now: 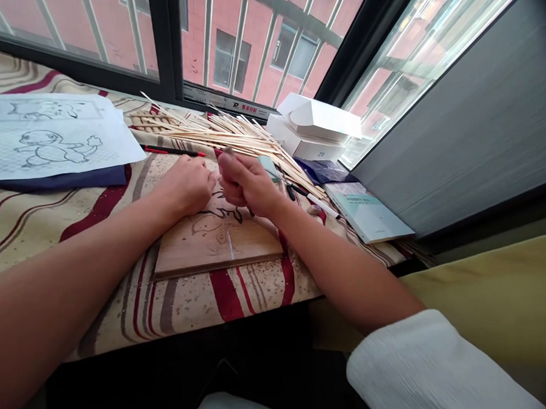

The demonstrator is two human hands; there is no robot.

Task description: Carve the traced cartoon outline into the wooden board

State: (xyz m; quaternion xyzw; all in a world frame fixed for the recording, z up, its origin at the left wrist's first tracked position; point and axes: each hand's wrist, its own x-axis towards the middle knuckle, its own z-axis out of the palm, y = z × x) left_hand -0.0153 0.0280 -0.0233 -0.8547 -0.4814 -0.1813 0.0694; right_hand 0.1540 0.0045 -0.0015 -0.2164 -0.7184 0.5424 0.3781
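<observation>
A flat wooden board [256, 242] lies at the table's front edge, with black drawn lines and carved-looking grooves on its top. My left hand [190, 183] rests over the board's left far part, its fingers curled closed; whatever they may hold is hidden. Close beside it, my right hand [247, 181] is closed in a fist above the board. A dark blunt end of a carving tool [228, 150] shows over that fist; its working tip is hidden between my hands. Small crumbs of wood are scattered on the cloth around the board.
A striped cloth [191, 303] covers the table. Sheets with line drawings [59, 142] lie left, near a red-and-black pen [174, 150]. Thin wooden sticks [232, 133] are heaped by the window. At right are a white box [315, 129], a marker [323, 207] and a book [369, 214].
</observation>
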